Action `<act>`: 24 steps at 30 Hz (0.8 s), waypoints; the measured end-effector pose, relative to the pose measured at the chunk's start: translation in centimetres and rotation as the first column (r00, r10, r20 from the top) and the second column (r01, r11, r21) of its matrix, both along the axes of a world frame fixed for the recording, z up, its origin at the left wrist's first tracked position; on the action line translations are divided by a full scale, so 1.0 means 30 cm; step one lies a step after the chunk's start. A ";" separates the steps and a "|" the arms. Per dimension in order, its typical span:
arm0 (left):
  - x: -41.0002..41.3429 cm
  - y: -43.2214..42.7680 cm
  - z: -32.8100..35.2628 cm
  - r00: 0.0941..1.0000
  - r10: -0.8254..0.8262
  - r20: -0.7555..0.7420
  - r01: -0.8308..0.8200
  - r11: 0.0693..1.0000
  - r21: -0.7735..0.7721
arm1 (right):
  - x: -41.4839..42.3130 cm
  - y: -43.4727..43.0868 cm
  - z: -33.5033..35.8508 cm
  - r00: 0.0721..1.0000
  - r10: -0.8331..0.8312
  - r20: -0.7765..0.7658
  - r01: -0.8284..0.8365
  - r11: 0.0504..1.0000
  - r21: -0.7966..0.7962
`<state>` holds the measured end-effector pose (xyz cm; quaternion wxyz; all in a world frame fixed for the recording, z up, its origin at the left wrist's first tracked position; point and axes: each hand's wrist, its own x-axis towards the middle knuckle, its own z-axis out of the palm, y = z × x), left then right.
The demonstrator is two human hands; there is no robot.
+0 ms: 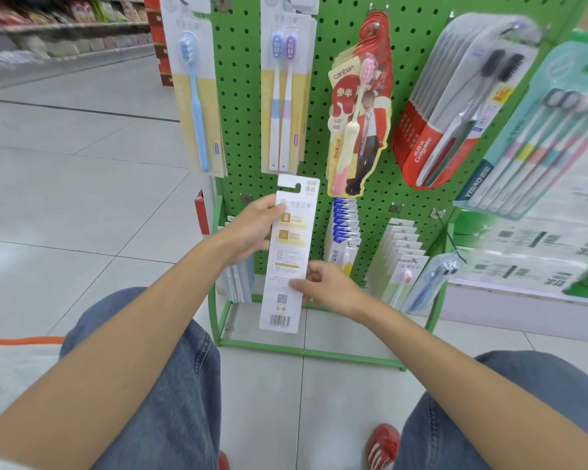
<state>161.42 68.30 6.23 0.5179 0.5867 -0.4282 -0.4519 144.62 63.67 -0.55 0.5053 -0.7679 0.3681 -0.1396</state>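
Jeans (170,385), held card (287,252), Colgate pack (431,144), canban pack (357,106)

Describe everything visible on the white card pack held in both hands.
The card pack is a long, narrow white sheet, seemingly cardboard, seen from its printed back: a hook-shaped hang slot at the top, two gold squares with yellow bands, fine text, a QR code and a barcode near the bottom. It stands nearly upright, slightly tilted, in front of the green pegboard rack, off any hook. The left hand grips its upper left edge; the right hand pinches its lower right edge.
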 end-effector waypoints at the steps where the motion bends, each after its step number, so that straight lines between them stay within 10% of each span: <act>1: -0.010 0.001 -0.005 1.000 -0.028 0.012 0.028 1.000 0.013 | 0.004 -0.007 0.013 0.999 -0.029 0.035 0.029 1.000 -0.010; 11: -0.052 0.002 -0.031 0.986 -0.118 0.115 0.108 0.990 0.095 | 0.001 -0.107 0.169 0.897 -0.342 0.281 0.372 0.926 -0.061; 24: -0.040 -0.006 -0.024 0.981 -0.073 -0.180 0.074 0.997 0.000 | 0.077 -0.018 0.095 0.968 -0.156 0.195 0.214 0.921 -0.326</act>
